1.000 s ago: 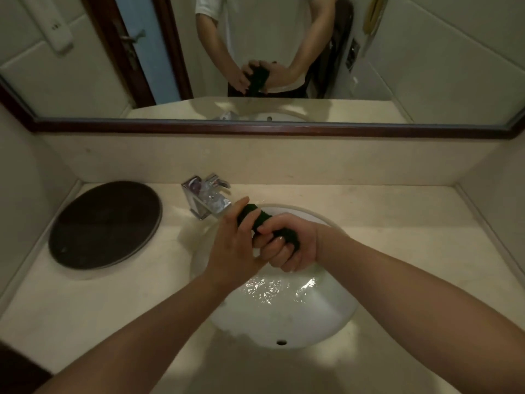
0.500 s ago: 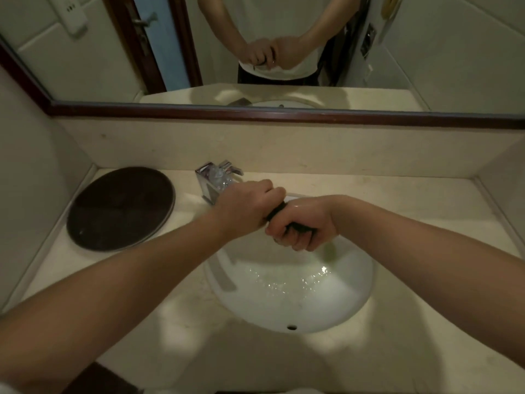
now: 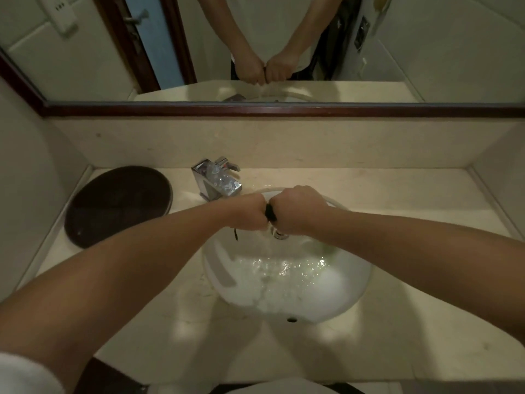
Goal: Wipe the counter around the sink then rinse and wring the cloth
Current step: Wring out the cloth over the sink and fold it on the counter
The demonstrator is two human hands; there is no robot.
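Observation:
Both my fists are pressed together over the far part of the white sink point(image 3: 352, 291). My left hand point(image 3: 247, 212) and my right hand point(image 3: 295, 209) are each closed tight on the dark cloth point(image 3: 269, 213). Only a narrow strip of the cloth shows between them, and a thin dark end hangs below my left hand. Water runs down from the cloth toward the drain point(image 3: 279, 234) and shimmers on the basin floor. The beige counter point(image 3: 412, 194) surrounds the sink.
A chrome faucet point(image 3: 216, 179) stands at the sink's far left rim. A dark round tray point(image 3: 116, 203) lies on the counter's left end. Walls close both sides, and a mirror with a dark frame point(image 3: 284, 110) hangs above the backsplash.
My hands moved from a loose overlapping grip to two fists twisted tight side by side, hiding most of the cloth. More water now falls into the basin. The view has tilted downward.

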